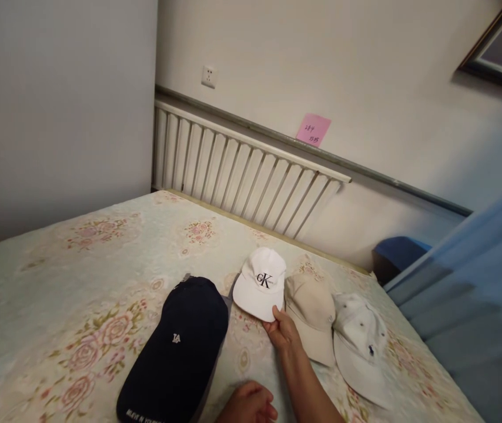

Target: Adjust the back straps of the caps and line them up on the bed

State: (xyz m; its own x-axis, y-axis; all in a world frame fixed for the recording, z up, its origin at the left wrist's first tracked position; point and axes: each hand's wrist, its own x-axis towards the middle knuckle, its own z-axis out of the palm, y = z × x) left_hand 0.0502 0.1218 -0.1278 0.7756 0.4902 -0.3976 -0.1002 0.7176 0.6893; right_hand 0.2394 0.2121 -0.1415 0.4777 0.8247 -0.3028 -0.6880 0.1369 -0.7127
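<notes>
My right hand (pixel 281 330) pinches the brim edge of a white cap (pixel 260 279) with black "CK" lettering, thumb on top and fingers underneath. Down at the bottom edge is my left hand (pixel 251 402), its fingers curled in and nothing visible in them; it is partly cut off by the frame. To the left lies a navy baseball cap (pixel 180 358) with a small white logo and lettering on its brim. Something grey shows along that cap's right side, mostly hidden. Right of the white cap sit a beige cap (pixel 310 311) and a pale grey cap (pixel 361 341) with a small dark emblem.
The caps rest on a bed with a floral cover (pixel 96 329). Behind it stand a white radiator (pixel 242 170) and a wall with a pink note (pixel 313 129) and a socket (pixel 209 76). A blue curtain (pixel 480 294) hangs at right, near a dark blue object (pixel 396 258).
</notes>
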